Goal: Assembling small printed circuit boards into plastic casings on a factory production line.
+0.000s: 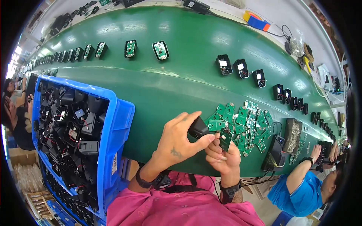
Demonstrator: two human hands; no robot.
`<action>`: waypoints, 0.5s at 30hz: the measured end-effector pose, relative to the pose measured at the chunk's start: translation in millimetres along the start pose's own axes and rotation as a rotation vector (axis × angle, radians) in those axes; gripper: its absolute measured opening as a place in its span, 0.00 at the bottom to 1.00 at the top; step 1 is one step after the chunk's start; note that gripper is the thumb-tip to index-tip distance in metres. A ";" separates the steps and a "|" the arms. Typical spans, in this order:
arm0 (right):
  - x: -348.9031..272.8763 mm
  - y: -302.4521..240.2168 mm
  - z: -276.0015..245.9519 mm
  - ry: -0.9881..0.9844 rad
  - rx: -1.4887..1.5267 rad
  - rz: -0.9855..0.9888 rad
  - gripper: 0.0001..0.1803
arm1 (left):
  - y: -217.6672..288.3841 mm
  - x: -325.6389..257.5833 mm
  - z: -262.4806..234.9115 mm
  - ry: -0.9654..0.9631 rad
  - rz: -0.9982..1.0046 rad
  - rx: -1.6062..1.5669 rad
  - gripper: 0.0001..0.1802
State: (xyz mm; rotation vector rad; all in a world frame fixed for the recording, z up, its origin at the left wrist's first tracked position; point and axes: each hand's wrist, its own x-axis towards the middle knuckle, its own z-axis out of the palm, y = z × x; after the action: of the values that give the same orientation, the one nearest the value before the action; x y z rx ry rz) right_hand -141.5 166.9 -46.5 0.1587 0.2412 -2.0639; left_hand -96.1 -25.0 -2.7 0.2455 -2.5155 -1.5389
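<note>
My left hand (177, 137) is closed round a small black plastic housing (198, 128), thumb and fingers on its sides. Close beside it, my right hand (223, 156) pinches a green circuit board (225, 138) held upright. A thin red wire shows between the board and the housing; where its ends attach is too small to make out. Just beyond my hands lies a loose pile of green circuit boards (241, 120) on the green table (166, 94). Farther off stand two black housings with boards inside, one white-edged housing (161, 50) and one darker housing (130, 48).
At my left a blue crate (118, 124) is heaped with black housings (88, 147). Rows of housings run along the far side of the table. Right of the boards sit a black device (276, 152) and a box of small parts (292, 135). A co-worker in blue (301, 188) works at the right.
</note>
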 end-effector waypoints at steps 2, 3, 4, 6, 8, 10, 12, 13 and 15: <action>0.4 0.6 0.9 0.003 -0.037 0.001 0.10 | 1.2 -0.5 -1.3 -0.030 -0.004 0.021 0.37; 0.2 0.5 1.4 0.004 -0.039 0.000 0.10 | 0.9 -0.6 -0.5 -0.029 -0.003 0.020 0.37; 0.5 0.2 1.9 0.024 -0.049 -0.011 0.10 | 0.0 -0.5 0.9 -0.015 -0.002 0.031 0.37; 1.4 -0.3 3.2 0.045 -0.061 -0.020 0.10 | -2.5 0.0 2.7 0.002 -0.001 0.043 0.37; 2.0 -0.8 5.3 0.062 -0.114 -0.039 0.11 | -4.3 0.9 3.7 0.032 -0.007 0.072 0.36; 2.3 0.2 5.5 0.087 -0.165 -0.070 0.11 | 0.8 0.5 1.4 -0.002 -0.025 0.079 0.37; 2.0 3.0 3.8 0.113 -0.216 -0.104 0.11 | 0.5 -0.7 2.0 -0.038 -0.041 0.085 0.37; 2.5 5.6 1.2 0.227 -0.408 -0.226 0.09 | -2.8 -1.7 2.8 -0.052 -0.036 -0.035 0.36; 1.8 5.4 1.3 0.341 -0.599 -0.351 0.07 | -4.9 -3.8 3.0 -0.069 -0.029 -0.156 0.36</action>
State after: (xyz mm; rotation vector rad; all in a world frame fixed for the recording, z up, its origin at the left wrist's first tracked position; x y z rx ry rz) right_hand -137.6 162.5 -46.2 0.1016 1.1472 -2.1993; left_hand -92.8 -23.7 -8.7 0.2114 -2.4356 -1.7731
